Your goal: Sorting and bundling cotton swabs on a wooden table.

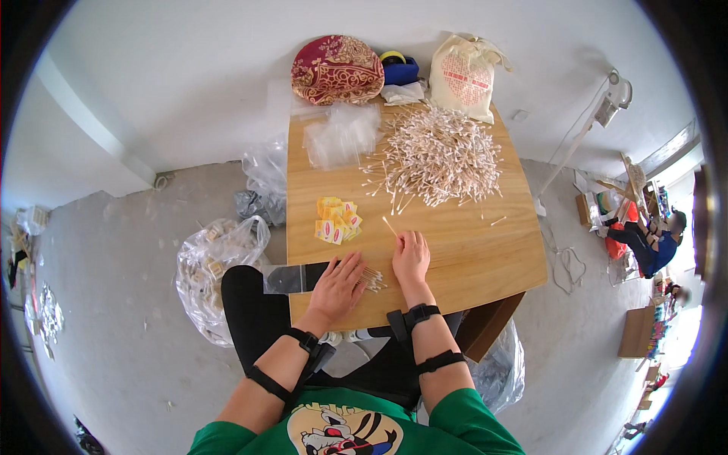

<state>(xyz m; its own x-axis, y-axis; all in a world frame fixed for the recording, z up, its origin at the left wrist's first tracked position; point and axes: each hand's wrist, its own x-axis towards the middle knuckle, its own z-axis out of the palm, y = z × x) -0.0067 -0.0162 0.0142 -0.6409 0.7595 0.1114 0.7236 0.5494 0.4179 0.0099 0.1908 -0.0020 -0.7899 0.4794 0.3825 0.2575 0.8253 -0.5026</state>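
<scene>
My left hand (339, 287) lies with its fingers stretched flat near the table's front edge. Beside its fingertips, a small bunch of cotton swabs (373, 280) pokes out to the right. To its left, a clear plastic bag (283, 279) reaches past the table edge over my thigh. A single cotton swab (389, 225) sticks up and left from the closed fingers of my right hand (411, 256). Yellow and white paper cards (337, 220) are scattered beyond my left hand. Further back rises a large heap of loose cotton swabs (444, 155).
Empty clear bags (343, 136) lie at the table's (485, 250) back left. A patterned red cushion (337, 70), a blue tape dispenser (400, 70) and a cream drawstring bag (462, 76) line the back. A filled plastic sack (220, 277) stands on the floor at left. Another person (658, 243) sits far right.
</scene>
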